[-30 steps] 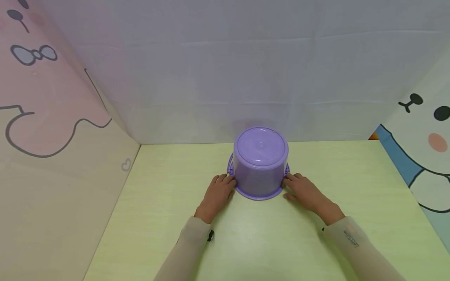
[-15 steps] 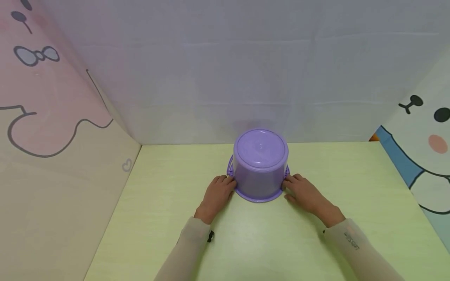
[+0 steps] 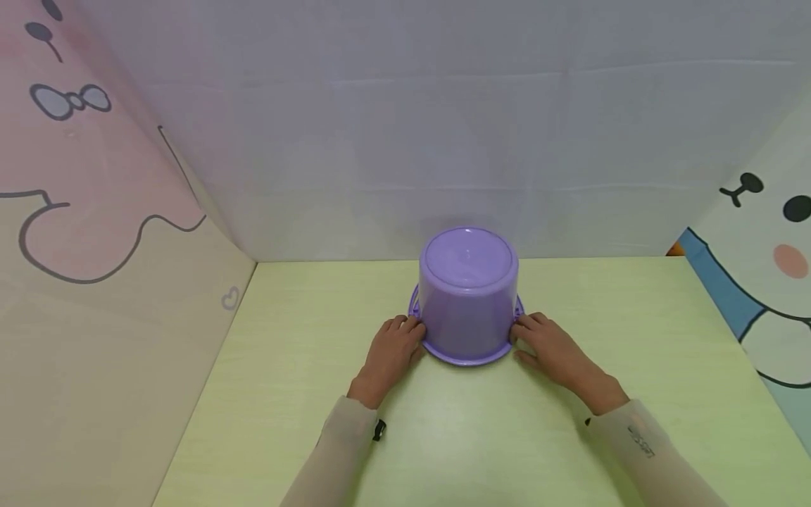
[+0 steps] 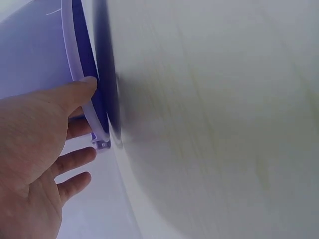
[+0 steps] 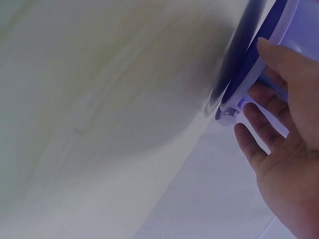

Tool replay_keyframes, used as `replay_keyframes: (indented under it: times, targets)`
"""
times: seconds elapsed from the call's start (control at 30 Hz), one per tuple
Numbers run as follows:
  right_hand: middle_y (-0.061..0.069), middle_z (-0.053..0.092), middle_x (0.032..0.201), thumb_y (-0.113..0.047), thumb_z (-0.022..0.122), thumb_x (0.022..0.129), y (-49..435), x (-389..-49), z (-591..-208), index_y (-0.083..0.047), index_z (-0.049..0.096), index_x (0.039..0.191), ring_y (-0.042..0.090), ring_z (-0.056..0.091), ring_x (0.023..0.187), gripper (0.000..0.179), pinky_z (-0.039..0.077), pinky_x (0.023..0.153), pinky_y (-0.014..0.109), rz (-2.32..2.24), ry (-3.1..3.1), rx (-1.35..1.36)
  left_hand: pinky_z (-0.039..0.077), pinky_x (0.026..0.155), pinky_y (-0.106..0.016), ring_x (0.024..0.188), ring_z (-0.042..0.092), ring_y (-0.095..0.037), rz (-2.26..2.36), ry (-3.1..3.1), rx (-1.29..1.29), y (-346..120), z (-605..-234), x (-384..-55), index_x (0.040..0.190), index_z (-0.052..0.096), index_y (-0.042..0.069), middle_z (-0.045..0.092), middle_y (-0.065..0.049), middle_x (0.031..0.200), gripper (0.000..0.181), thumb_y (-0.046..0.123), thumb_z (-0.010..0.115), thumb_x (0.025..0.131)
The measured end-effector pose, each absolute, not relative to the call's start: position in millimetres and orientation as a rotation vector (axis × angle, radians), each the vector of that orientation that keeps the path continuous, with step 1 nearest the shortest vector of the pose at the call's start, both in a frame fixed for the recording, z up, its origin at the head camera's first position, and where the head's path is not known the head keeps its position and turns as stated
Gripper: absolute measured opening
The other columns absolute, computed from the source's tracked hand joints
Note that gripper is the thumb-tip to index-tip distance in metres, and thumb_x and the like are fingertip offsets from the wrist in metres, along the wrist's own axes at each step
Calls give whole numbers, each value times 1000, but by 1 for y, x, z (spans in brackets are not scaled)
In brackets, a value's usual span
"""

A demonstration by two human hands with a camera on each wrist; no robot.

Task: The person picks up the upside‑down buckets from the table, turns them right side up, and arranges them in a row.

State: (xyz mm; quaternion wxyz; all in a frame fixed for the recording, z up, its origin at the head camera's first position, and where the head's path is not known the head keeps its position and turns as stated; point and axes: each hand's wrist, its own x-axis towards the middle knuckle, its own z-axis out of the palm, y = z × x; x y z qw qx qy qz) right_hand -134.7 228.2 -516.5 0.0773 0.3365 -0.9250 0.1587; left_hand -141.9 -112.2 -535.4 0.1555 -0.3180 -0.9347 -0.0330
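Observation:
A purple plastic bucket (image 3: 469,324) stands upside down near the back of the table, its round base facing up. My left hand (image 3: 391,355) grips the rim from the left side; in the left wrist view its thumb (image 4: 82,92) lies over the rim edge. On the other side, my right hand (image 3: 554,352) pinches the rim in the same way, with the thumb (image 5: 274,52) at its edge. Both wrist views show a dark strip of the bucket's inside, the near rim a little off the table. The handle (image 3: 413,303) shows low at the bucket's sides.
A pale yellow-green table (image 3: 304,338) lies under the bucket. Behind it rises a white-grey cloth wall (image 3: 393,141). Printed panels with cartoon figures stand at the left (image 3: 108,303) and the right (image 3: 767,282).
The bucket's base has tipped slightly back, away from me, and looks flatter. Both hands keep their hold on the rim and have barely moved.

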Motion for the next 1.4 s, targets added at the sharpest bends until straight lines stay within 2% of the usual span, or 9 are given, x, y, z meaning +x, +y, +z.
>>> replay_keyframes:
  times: [0.17,0.37,0.57,0.83,1.03,1.3,1.4]
  targets:
    - [7,62,103,-5,91,80,228,-132,-518,-10,62,96,33,61,100,34,55,81,48,501,-2709,1009,53,95,-40,107,62,-29,-133,-2652,-884,-112,-536,-140,103,59,11,60,-4,104,40,39,82,88]
    - [4,61,99,-6,92,77,228,-131,-520,-11,61,93,28,61,94,36,54,76,44,536,-2585,1023,52,93,-40,105,61,-29,-184,-2647,-868,-112,-536,-137,101,57,10,59,-5,101,40,40,81,89]
    - [4,63,101,-4,92,76,228,-130,-520,-11,61,94,26,61,92,36,54,74,43,578,-2519,1040,53,93,-39,106,62,-28,-219,-2614,-872,-114,-535,-134,101,57,10,58,-4,101,43,42,82,85]
    - [4,63,101,-4,90,77,231,-127,-518,-10,63,97,24,62,90,34,55,73,43,634,-2482,1051,53,96,-39,108,62,-28,-248,-2606,-886,-117,-530,-132,102,58,10,59,-4,102,43,39,85,84]
    - [6,66,106,-2,92,74,232,-125,-517,-9,63,97,27,65,94,38,57,75,46,654,-2462,1042,54,96,-38,107,62,-27,-357,-2561,-898,-117,-528,-130,99,59,10,61,-3,101,43,34,90,80]
    - [7,67,109,6,92,67,233,-122,-514,-7,64,100,30,66,99,45,59,80,49,724,-2438,1042,54,102,-39,112,65,-26,-597,-2567,-872,-118,-531,-131,101,64,11,67,-3,109,37,28,91,82]
    - [6,67,110,4,91,70,234,-121,-514,-8,64,100,29,66,100,42,58,81,47,746,-2435,1037,55,101,-39,114,65,-27,-692,-2561,-859,-118,-532,-131,101,65,10,66,-4,111,36,23,91,82]
